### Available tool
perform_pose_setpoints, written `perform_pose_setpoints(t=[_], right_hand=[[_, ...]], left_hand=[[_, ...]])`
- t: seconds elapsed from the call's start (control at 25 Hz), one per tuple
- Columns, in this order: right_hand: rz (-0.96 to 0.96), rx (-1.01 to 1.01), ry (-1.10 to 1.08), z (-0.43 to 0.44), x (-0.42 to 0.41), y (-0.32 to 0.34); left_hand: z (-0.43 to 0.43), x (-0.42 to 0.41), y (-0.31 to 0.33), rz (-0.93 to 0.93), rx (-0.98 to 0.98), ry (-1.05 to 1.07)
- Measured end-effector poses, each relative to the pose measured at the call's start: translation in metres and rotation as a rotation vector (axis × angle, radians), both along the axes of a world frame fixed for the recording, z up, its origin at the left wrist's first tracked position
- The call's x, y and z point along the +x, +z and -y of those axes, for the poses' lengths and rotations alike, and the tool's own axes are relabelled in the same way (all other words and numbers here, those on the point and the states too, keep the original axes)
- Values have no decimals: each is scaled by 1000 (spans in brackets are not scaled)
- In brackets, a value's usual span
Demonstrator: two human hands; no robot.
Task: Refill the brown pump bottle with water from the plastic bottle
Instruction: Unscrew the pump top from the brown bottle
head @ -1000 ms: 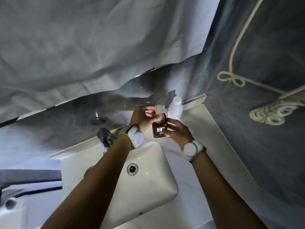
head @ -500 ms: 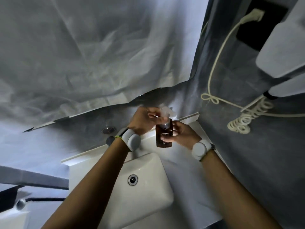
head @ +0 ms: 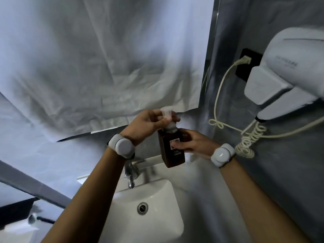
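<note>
The brown pump bottle (head: 172,148) is up off the counter, held above the back rim of the white sink (head: 157,195), tipped a little toward seven o'clock. The right hand (head: 192,143) wraps its body from three o'clock, fingers closed around it, likely to brace it against twisting. At twelve o'clock the left hand (head: 146,124) pinches the clear pump head (head: 168,116), fingers closed on it, and that looks like unscrewing to open the neck for filling. The chrome tap (head: 130,173) sits at seven o'clock below. The plastic water bottle is nowhere in sight; the label is too blurred to read.
</note>
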State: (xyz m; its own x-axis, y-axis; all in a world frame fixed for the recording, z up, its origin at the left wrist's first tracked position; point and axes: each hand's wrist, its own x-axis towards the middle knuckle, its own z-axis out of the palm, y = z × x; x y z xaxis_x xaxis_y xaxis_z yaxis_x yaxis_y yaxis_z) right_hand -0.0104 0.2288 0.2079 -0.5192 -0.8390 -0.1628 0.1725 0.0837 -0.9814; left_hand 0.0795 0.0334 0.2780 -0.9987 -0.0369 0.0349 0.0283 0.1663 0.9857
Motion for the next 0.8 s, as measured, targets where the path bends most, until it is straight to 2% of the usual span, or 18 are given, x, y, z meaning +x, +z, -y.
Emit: perform_pose_setpoints(t=[0.2,0.36,0.44,0.56,0.68,0.8], right_hand=[[43,-82,147,-13,7,16],[2,-101,92,-18,8,19],[-101,-84,41,-21,11,23],[-280,-49,-83,-21,18,29],[-353,-77,-207,-16,26,31],[-361,-111,-253,-12,30,32]], left_hand=[[-11,18,16,-77,65,-103],[-20,26,19,-149,113,-44],[-26,27,19,-163,108,29],[-38,26,19,-176,68,246],[-48,24,19,-186,64,460],[-49,25,22,-169,32,486]])
